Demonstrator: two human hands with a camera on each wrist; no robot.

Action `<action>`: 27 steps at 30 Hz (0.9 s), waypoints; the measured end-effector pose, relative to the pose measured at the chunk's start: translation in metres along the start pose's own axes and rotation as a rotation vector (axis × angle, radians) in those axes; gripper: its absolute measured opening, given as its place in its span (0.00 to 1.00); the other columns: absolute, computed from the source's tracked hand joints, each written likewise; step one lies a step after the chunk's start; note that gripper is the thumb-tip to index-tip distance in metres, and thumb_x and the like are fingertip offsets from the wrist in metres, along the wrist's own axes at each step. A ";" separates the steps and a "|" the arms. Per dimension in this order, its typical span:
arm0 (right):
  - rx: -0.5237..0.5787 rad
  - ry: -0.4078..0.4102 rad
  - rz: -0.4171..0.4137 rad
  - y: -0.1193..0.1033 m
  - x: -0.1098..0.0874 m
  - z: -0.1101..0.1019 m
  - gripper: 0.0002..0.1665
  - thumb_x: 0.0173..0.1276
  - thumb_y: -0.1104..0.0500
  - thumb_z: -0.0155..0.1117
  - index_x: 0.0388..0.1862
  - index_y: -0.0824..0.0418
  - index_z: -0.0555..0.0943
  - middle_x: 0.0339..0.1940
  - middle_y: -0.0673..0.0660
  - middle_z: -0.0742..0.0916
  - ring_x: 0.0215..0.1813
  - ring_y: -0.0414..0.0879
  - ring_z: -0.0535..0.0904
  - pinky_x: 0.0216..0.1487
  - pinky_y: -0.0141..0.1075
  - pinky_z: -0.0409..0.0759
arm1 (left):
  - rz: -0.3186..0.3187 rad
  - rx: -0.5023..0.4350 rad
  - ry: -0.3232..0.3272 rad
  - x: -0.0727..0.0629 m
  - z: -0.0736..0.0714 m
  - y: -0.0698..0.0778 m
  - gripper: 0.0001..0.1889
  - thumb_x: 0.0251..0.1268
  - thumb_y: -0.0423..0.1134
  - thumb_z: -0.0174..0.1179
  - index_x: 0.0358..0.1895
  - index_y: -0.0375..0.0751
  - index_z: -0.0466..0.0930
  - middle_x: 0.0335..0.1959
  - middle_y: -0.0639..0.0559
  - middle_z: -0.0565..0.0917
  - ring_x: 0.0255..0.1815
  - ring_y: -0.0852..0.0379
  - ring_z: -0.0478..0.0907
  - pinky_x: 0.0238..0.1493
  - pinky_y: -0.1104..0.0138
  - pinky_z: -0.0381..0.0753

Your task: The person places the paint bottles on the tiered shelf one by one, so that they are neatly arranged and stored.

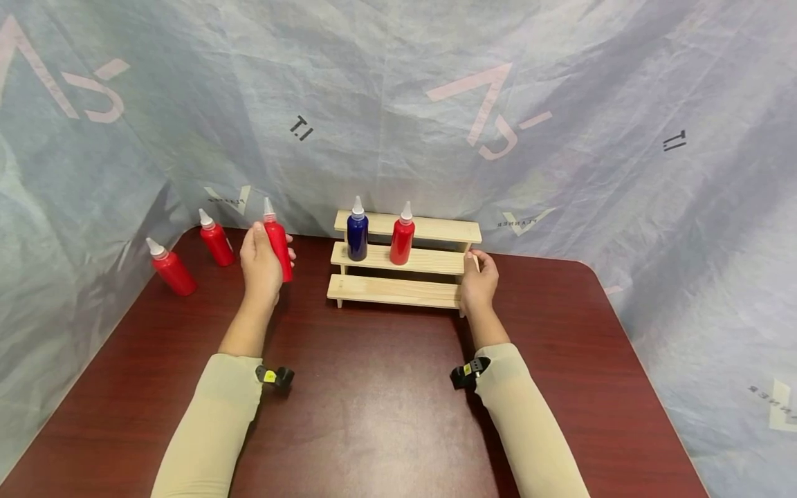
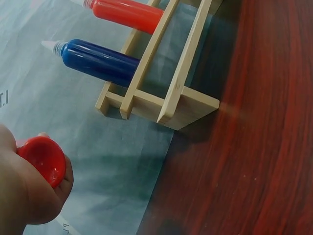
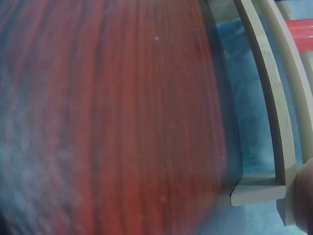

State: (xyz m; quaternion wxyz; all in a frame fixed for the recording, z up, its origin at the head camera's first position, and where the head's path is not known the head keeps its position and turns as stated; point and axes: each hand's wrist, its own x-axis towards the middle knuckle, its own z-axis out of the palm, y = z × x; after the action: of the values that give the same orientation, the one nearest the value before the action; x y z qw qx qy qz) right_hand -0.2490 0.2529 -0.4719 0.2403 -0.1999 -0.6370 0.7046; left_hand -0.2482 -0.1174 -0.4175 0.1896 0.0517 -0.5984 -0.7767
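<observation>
My left hand [image 1: 261, 266] grips a red squeeze bottle [image 1: 278, 247] with a white pointed nozzle, raised to the left of a three-step wooden rack [image 1: 398, 290]. In the left wrist view the round base of that red bottle [image 2: 46, 159] faces the camera, the fingers wrapped about it. On the rack's middle step stand a blue squeeze bottle [image 1: 358, 235] and another red bottle [image 1: 402, 241], both upright. At the rack's right end, my right hand [image 1: 479, 280] holds the side, thumb toward the middle step; its fingers are partly hidden behind the wood.
Two more red bottles, one nearer [image 1: 174, 271] and one farther back [image 1: 216, 243], stand at the table's left edge. The dark red wooden table [image 1: 373, 415] is bordered by a grey printed cloth [image 1: 386, 104] behind and at both sides.
</observation>
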 end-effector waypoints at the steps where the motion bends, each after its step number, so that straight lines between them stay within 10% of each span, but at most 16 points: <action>1: 0.001 0.000 0.001 0.000 0.000 0.000 0.14 0.82 0.60 0.60 0.58 0.66 0.79 0.44 0.50 0.79 0.46 0.40 0.75 0.49 0.28 0.75 | 0.001 0.002 -0.011 0.000 0.000 0.000 0.18 0.87 0.55 0.42 0.45 0.49 0.77 0.31 0.55 0.86 0.19 0.63 0.80 0.20 0.73 0.82; 15: -0.007 -0.007 0.002 -0.001 -0.001 0.000 0.16 0.82 0.59 0.59 0.60 0.68 0.78 0.46 0.51 0.80 0.49 0.41 0.76 0.52 0.29 0.76 | -0.021 0.050 -0.096 -0.010 0.009 0.017 0.05 0.85 0.44 0.48 0.52 0.51 0.73 0.36 0.55 0.83 0.24 0.63 0.80 0.26 0.73 0.82; 27: -0.004 -0.006 0.004 -0.001 -0.002 0.000 0.16 0.82 0.59 0.59 0.60 0.68 0.78 0.47 0.51 0.80 0.50 0.40 0.76 0.53 0.28 0.76 | 0.023 0.097 -0.200 -0.018 0.015 0.028 0.17 0.74 0.33 0.60 0.63 0.38 0.74 0.41 0.57 0.86 0.30 0.63 0.85 0.32 0.72 0.87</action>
State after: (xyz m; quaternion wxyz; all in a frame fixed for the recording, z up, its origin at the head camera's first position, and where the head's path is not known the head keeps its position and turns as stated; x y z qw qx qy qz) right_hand -0.2477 0.2518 -0.4710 0.2365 -0.1996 -0.6387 0.7045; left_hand -0.2296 -0.1031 -0.3889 0.1349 -0.0238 -0.6518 -0.7459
